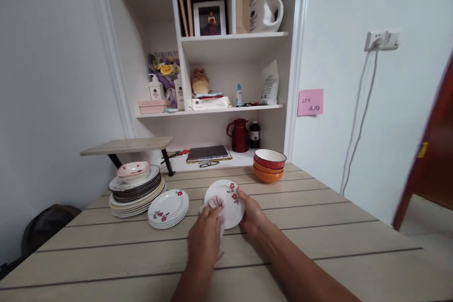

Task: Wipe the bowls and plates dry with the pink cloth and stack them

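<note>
A white plate (pixel 231 214) with red flowers is held up in front of me, tilted, by my right hand (pixel 252 212), whose thumb lies over its right rim. My left hand (pixel 206 231) is closed on a pale pink cloth (pixel 214 202) and presses it against the left part of the plate's face. Part of the cloth hangs below the fingers. Left of my hands is a low stack of matching flowered plates (pixel 169 207). The fingers of my right hand are partly hidden behind the plate.
A tall stack of mixed plates (pixel 136 193), topped by a pink-rimmed bowl (pixel 133 170), stands at the left near a small raised shelf (pixel 127 145). Red and orange bowls (pixel 269 167) are stacked at the back right. Behind are glasses (pixel 209 163), a laptop (pixel 208 152) and a red jug (pixel 239 135).
</note>
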Demonstrator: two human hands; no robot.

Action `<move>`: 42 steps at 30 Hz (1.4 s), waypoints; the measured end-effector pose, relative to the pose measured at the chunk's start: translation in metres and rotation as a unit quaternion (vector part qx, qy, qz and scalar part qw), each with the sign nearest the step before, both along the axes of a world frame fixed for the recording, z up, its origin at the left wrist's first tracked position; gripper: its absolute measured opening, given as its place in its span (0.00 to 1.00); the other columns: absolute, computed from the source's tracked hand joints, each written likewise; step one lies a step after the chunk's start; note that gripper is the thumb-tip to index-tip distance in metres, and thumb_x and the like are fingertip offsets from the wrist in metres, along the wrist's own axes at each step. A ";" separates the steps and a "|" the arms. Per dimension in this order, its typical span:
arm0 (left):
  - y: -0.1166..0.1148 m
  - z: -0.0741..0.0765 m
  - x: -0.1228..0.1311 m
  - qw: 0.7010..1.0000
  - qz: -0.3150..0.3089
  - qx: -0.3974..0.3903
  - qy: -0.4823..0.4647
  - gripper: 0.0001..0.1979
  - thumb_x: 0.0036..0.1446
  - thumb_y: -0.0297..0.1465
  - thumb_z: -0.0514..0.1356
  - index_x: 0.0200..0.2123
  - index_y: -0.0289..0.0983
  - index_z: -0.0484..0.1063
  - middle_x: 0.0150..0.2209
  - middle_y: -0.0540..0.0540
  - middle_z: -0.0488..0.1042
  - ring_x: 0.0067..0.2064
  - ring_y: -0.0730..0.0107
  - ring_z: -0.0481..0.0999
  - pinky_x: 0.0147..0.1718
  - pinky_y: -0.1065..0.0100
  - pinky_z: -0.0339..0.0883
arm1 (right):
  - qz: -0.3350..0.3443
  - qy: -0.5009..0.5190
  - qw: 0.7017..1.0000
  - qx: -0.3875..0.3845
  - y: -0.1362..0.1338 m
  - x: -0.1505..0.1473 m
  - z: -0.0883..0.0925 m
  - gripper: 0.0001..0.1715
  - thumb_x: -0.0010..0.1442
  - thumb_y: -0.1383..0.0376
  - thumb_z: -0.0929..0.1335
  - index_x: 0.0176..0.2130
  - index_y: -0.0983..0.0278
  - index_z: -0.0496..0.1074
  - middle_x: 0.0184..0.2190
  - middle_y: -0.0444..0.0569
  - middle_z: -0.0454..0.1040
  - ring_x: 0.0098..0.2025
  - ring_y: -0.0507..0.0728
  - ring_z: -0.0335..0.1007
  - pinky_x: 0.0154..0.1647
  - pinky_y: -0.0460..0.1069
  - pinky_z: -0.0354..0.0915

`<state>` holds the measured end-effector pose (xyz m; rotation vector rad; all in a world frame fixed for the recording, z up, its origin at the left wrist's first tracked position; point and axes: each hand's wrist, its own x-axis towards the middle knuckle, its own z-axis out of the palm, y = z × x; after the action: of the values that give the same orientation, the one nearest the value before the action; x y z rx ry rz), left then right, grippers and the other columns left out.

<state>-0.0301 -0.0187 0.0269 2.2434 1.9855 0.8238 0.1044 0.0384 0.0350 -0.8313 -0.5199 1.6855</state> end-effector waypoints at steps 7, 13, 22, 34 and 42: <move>0.004 0.006 -0.010 0.997 0.069 0.024 0.004 0.22 0.67 0.29 0.47 0.61 0.39 0.65 0.59 0.39 0.69 0.57 0.59 0.72 0.49 0.64 0.68 | 0.083 -0.035 0.994 0.059 -0.023 -0.022 -0.007 0.14 0.61 0.57 0.70 0.42 0.65 0.75 0.33 0.48 0.82 0.30 0.55 0.76 0.33 0.47 0.68; -0.005 0.009 0.006 0.991 -0.129 0.010 0.026 0.21 0.65 0.27 0.49 0.59 0.42 0.68 0.56 0.43 0.72 0.58 0.61 0.71 0.54 0.63 0.66 | 0.023 -0.009 0.999 0.044 -0.012 -0.016 -0.008 0.13 0.62 0.58 0.68 0.37 0.66 0.75 0.28 0.50 0.81 0.29 0.58 0.77 0.34 0.50 0.70; 0.002 0.000 -0.003 1.000 -0.011 -0.016 -0.008 0.18 0.64 0.28 0.51 0.55 0.44 0.71 0.56 0.45 0.73 0.53 0.63 0.75 0.48 0.67 0.67 | -0.016 -0.031 0.999 0.020 0.001 -0.001 -0.006 0.14 0.65 0.57 0.65 0.44 0.64 0.72 0.29 0.48 0.82 0.27 0.56 0.77 0.31 0.49 0.70; -0.001 0.011 0.000 0.998 -0.054 -0.014 0.038 0.21 0.66 0.27 0.48 0.60 0.40 0.65 0.58 0.41 0.70 0.58 0.58 0.70 0.51 0.61 0.68 | 0.055 -0.020 0.995 0.086 -0.017 -0.017 -0.009 0.15 0.54 0.57 0.74 0.36 0.66 0.76 0.29 0.49 0.81 0.28 0.55 0.75 0.32 0.47 0.67; -0.005 0.003 0.006 0.987 -0.158 -0.007 -0.001 0.17 0.64 0.29 0.51 0.54 0.43 0.69 0.55 0.45 0.73 0.57 0.61 0.72 0.53 0.62 0.67 | -0.006 -0.012 0.999 0.050 -0.005 -0.006 -0.004 0.11 0.59 0.58 0.70 0.34 0.64 0.73 0.26 0.47 0.80 0.28 0.56 0.75 0.32 0.49 0.68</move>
<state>-0.0237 -0.0240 0.0302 2.4558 1.5647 0.7694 0.0984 0.0337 0.0311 -0.7818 -0.6100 1.6275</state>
